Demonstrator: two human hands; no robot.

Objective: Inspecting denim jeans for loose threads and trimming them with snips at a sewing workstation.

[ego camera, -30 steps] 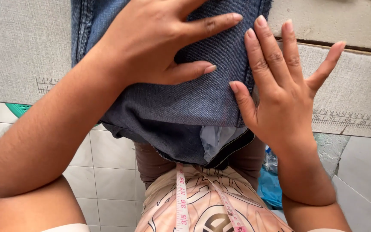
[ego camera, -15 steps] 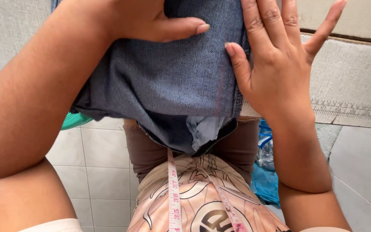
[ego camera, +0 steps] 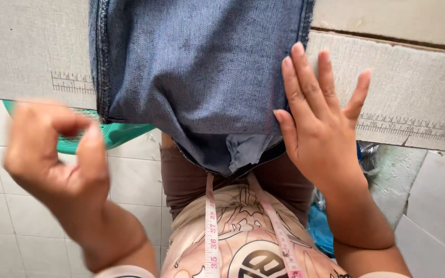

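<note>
Head view, looking down. A blue denim garment point(ego camera: 197, 77) is lying across the near edge of a grey bench point(ego camera: 413, 98) that is carrying printed ruler marks, with its lower end hanging over that edge toward the person. The right hand point(ego camera: 320, 134) is resting flat on the garment's right side, fingers point(ego camera: 297, 82) extended and spread, gripping nothing, the outer ones lying on the bench surface. The left hand point(ego camera: 57, 154) is hovering off the bench, below its near edge and clear of the denim, blurred, its fingers curling loosely inward around nothing. A pink measuring tape point(ego camera: 211, 226) is hanging around the person's neck over a patterned shirt point(ego camera: 243, 231). A green basin point(ego camera: 114, 135) is showing under the bench edge, above a white tiled floor point(ego camera: 6, 226).
</note>
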